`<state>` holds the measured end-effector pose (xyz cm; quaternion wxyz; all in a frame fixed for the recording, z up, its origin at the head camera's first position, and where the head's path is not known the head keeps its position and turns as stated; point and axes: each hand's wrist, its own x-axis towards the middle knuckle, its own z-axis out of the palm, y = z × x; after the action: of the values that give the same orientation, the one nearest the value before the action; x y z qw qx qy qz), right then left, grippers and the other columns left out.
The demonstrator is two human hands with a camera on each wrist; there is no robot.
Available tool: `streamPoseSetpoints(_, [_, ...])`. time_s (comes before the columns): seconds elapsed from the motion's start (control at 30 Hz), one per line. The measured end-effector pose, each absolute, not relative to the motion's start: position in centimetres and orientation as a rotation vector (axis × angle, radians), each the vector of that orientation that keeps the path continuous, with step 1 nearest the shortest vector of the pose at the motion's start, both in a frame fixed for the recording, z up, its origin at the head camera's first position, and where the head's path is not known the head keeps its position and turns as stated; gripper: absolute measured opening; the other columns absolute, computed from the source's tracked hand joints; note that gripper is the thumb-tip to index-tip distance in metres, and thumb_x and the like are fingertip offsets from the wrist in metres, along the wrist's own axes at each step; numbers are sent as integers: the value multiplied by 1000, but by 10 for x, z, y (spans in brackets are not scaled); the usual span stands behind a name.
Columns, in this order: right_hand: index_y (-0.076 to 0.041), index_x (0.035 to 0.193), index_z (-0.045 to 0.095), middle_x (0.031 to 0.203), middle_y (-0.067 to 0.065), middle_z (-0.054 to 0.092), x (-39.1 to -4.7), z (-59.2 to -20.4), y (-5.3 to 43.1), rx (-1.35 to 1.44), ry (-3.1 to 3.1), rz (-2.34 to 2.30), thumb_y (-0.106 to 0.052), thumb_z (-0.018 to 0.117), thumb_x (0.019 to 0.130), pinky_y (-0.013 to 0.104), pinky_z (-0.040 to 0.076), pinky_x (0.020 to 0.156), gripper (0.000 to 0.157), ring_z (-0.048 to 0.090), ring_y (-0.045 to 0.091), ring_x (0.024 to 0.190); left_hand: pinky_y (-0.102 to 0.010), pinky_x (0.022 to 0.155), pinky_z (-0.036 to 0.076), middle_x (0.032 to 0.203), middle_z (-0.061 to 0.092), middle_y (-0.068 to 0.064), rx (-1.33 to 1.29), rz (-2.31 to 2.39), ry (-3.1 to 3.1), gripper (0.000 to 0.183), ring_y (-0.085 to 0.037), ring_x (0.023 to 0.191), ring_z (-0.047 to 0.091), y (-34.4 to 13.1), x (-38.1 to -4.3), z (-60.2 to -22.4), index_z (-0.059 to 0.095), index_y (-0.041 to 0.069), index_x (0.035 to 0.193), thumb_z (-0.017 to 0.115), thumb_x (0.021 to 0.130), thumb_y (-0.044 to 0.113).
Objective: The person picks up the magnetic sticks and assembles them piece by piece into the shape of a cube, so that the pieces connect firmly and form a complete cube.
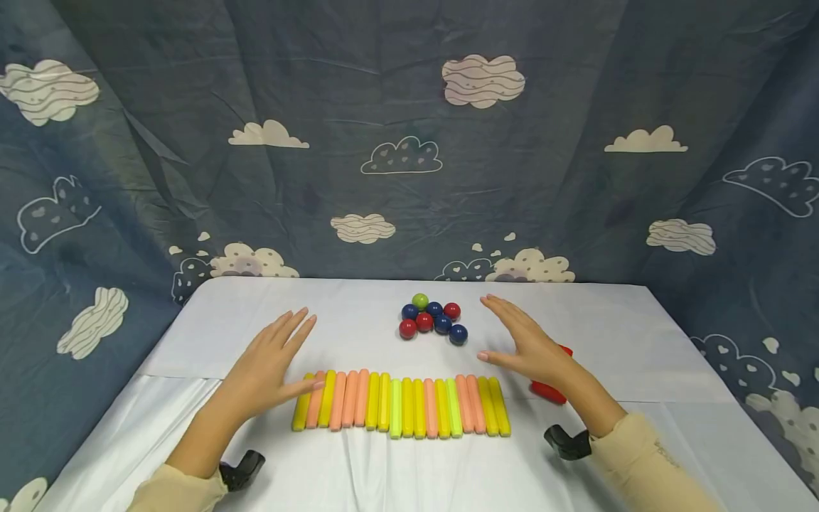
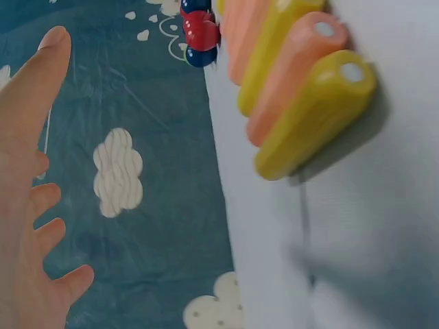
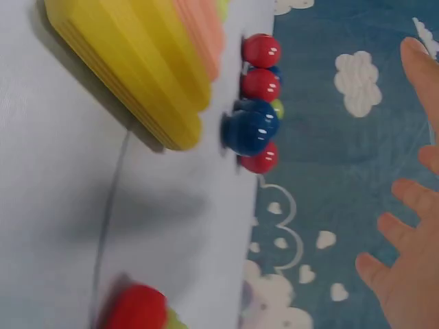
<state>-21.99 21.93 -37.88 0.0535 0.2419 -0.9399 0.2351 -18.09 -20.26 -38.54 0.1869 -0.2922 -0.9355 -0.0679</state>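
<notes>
My left hand [image 1: 264, 368] is held in the air at the left end of a row of short, thick sticks [image 1: 407, 408], its fingers spread and holding nothing. In the head view its thumb overlaps the leftmost sticks; the left wrist view shows the hand [image 2: 27, 199] apart from them. The sticks are yellow, salmon and lime green, laid side by side. My right hand [image 1: 532, 347], also raised with fingers extended and nothing held, is right of a cluster of glossy balls [image 1: 424, 322] in red, dark blue and green. Behind that wrist, a red object [image 1: 547, 392] is partly hidden.
A white cloth [image 1: 358, 469] covers the table. Dark blue fabric with cloud prints [image 1: 409, 85] hangs behind and at both sides. In the right wrist view, a yellow-green piece [image 3: 175, 320] shows beside the red object. Each wrist wears a black device [image 1: 242, 471].
</notes>
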Motion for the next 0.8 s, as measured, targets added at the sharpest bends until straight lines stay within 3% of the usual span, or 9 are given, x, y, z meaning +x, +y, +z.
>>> streamPoseSetpoints(0.13, [-20,141,28,142,7,30,-229,-391,213,681,-2859,919,-50,67,74,55,29,95,83,27,30,128,-53,98,26,145,22,-11,-734,-409,-2702,93,-34,128,23,-205,-175,-398,22,9,142,65,74,54])
streamPoseSetpoints(0.37, [-15,134,41,136,9,40,-250,-415,204,612,-2858,1180,-23,70,80,51,34,94,62,39,32,119,-60,91,29,145,17,-14,-547,-951,-2815,93,-40,126,23,-211,-170,-425,16,13,144,70,75,45])
streamPoseSetpoints(0.57, [-14,130,46,132,9,44,-262,-428,198,603,-2911,1302,-14,68,81,48,38,91,53,42,33,116,-48,83,43,137,27,-17,-384,-1276,-2980,90,-34,107,47,-213,-168,-445,20,11,142,73,74,35])
streamPoseSetpoints(0.8, [-16,124,53,129,10,48,-268,-435,196,590,-2960,1266,-12,66,82,46,40,90,45,47,32,111,-43,88,40,131,37,-13,-389,-1372,-3047,73,-25,106,45,-211,-170,-447,34,2,136,70,74,16])
